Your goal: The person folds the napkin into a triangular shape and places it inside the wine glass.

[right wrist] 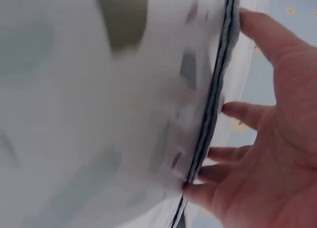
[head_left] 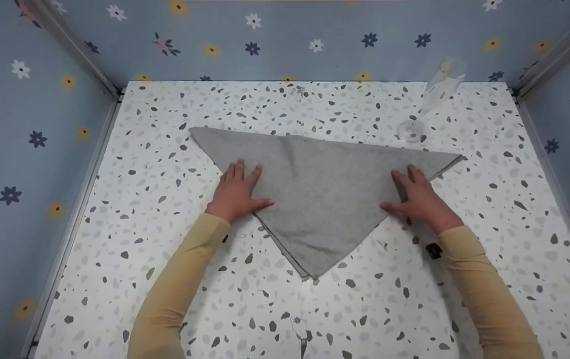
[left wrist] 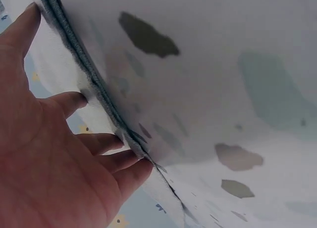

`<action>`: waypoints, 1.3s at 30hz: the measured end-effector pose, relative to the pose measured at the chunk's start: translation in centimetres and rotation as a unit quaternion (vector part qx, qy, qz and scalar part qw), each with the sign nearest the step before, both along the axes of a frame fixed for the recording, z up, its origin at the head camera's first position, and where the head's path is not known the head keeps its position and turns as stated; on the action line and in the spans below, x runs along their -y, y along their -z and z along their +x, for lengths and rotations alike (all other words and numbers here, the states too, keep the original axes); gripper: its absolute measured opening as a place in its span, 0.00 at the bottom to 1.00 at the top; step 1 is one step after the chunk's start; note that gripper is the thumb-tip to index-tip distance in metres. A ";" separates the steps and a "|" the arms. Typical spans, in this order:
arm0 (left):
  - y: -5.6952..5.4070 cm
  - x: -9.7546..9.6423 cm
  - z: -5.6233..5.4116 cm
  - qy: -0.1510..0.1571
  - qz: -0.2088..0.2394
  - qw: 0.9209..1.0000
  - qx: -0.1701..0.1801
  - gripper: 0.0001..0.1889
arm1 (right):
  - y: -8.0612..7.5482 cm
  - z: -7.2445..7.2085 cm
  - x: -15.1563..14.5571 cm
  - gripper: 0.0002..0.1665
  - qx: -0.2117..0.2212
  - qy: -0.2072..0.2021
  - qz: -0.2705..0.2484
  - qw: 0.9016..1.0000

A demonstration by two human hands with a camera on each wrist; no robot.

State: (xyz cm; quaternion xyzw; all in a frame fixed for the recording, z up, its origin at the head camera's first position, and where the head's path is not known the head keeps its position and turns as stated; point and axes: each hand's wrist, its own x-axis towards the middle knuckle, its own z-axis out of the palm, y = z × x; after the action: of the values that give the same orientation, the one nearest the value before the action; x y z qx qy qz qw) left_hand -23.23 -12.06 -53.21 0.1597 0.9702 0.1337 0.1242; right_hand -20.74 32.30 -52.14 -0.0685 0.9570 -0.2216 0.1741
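Note:
A grey cloth, folded into a triangle, lies flat on the table with its long edge at the back and its point toward the person. On its left slanting edge rests the left hand, fingers spread and fingertips touching the fabric. The right hand touches the right slanting edge in the same way, thumb apart from the fingers. Both wrist views show the layered cloth edge from the side, with the fingertips on top of it. Neither hand pinches the fabric.
A clear stemmed glass stands behind the cloth's right corner, its round foot close to the long edge. The table is white with speckles. Blue flowered panels wall it at the back and both sides.

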 end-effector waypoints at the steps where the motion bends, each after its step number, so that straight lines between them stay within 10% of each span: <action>1: -0.2 -0.2 0.1 0.000 -0.001 1.000 0.001 0.51 | -0.1 -0.3 -0.2 0.58 0.002 0.000 0.000 1.000; 15: -0.6 -2.5 2.2 -0.037 -0.004 0.999 0.028 0.52 | -0.7 -2.4 -2.1 0.57 0.010 -0.014 -0.016 1.000; 39: -0.4 -1.7 1.1 -0.026 -0.007 0.999 0.031 0.55 | 0.2 -0.4 -0.1 0.58 -0.003 -0.013 0.033 0.999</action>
State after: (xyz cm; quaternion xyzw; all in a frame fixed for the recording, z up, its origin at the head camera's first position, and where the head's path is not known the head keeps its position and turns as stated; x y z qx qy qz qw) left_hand -22.16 -10.33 -52.80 0.1289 0.9706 0.1350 0.1518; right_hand -21.16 32.43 -52.36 -0.0760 0.9633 -0.1871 0.1766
